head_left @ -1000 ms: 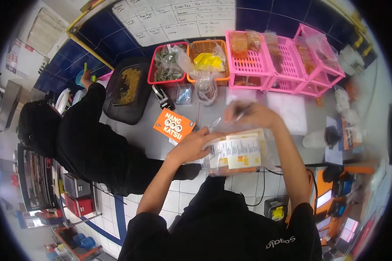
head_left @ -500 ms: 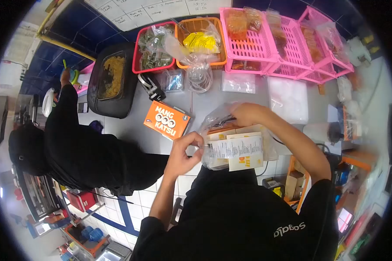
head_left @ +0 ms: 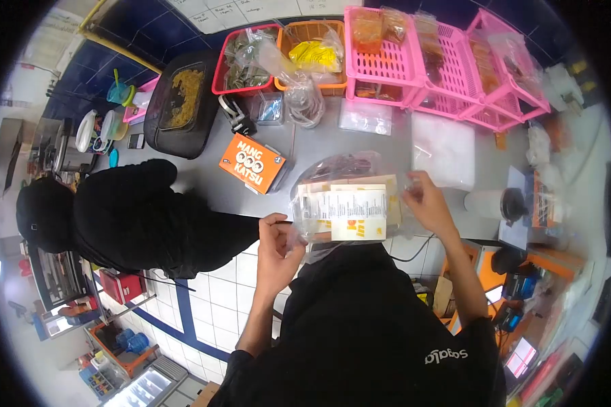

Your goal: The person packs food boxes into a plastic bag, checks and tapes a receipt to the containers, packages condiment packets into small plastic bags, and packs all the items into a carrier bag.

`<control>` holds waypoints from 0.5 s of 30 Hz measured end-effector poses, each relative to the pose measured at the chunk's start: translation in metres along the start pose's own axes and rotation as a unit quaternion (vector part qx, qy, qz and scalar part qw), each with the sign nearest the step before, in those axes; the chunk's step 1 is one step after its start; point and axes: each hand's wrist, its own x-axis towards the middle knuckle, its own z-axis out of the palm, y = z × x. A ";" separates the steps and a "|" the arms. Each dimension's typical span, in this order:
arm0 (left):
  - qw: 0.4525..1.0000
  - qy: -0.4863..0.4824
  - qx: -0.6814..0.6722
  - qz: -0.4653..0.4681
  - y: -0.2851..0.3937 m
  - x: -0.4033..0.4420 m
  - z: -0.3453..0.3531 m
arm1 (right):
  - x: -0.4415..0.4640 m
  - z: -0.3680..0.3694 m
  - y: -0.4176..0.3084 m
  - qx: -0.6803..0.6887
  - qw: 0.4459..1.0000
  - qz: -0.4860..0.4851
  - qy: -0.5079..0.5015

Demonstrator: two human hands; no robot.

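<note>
A clear plastic bag (head_left: 343, 166) lies at the table's front edge, with flat boxes or packs inside it. White printed papers with yellow lettering (head_left: 358, 214) show on top of them. At the bag's left side my left hand (head_left: 278, 254) pinches the plastic between thumb and fingers. My right hand (head_left: 424, 203) has its fingers closed on the plastic at the right side. Left of the bag sits an orange box (head_left: 252, 163) marked "MANG KATSU".
Along the back stand a red basket (head_left: 217, 85), an orange basket (head_left: 344, 44) and pink racks (head_left: 421, 88) with packets. A black container (head_left: 156, 139) holds yellowish food. White sheets (head_left: 443, 150) lie right. A person in black (head_left: 129, 217) bends at the left.
My right hand has come out from over the bag's opening to its right side. My left hand has moved slightly lower. The person at the left has drawn an arm back from the containers.
</note>
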 end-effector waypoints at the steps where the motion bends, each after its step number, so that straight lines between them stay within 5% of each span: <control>1: 1.000 -0.002 0.003 0.003 0.006 -0.007 -0.001 | -0.011 -0.003 0.006 0.062 0.994 0.078 -0.053; 3: 0.964 -0.078 0.247 -0.065 0.023 -0.016 -0.002 | -0.033 -0.013 0.009 0.088 0.994 0.068 -0.016; 4: 0.964 -0.080 0.248 -0.061 0.020 -0.017 -0.002 | -0.042 -0.020 0.009 0.111 0.992 0.059 0.014; 5: 0.991 -0.065 0.112 -0.035 0.011 -0.017 -0.002 | -0.047 -0.026 0.003 0.110 0.992 0.055 0.017; 6: 0.999 -0.048 -0.025 -0.007 0.002 -0.017 -0.004 | -0.050 -0.033 -0.008 0.346 0.924 0.161 0.030; 7: 0.995 -0.040 -0.090 -0.009 0.001 -0.014 -0.005 | -0.051 -0.036 -0.014 0.557 0.790 0.254 0.036; 8: 0.995 -0.037 -0.089 -0.003 0.003 -0.011 -0.003 | -0.045 -0.037 -0.014 0.558 0.791 0.249 0.033; 10: 0.972 -0.022 -0.231 -0.020 0.023 -0.001 0.009 | -0.031 -0.040 -0.015 0.708 0.670 0.208 -0.081; 11: 0.974 -0.053 -0.221 0.005 0.022 0.005 0.010 | -0.029 -0.037 -0.023 0.706 0.671 0.210 -0.084; 13: 0.982 -0.074 -0.171 0.027 0.027 0.011 0.014 | -0.023 -0.031 -0.056 0.339 0.940 0.037 -0.022; 14: 0.987 -0.097 -0.118 0.047 0.030 0.012 0.018 | -0.027 -0.027 -0.055 0.339 0.940 0.031 -0.022; 15: 0.984 -0.120 -0.118 0.062 0.034 0.010 0.022 | -0.036 -0.014 -0.050 0.163 0.985 -0.028 0.056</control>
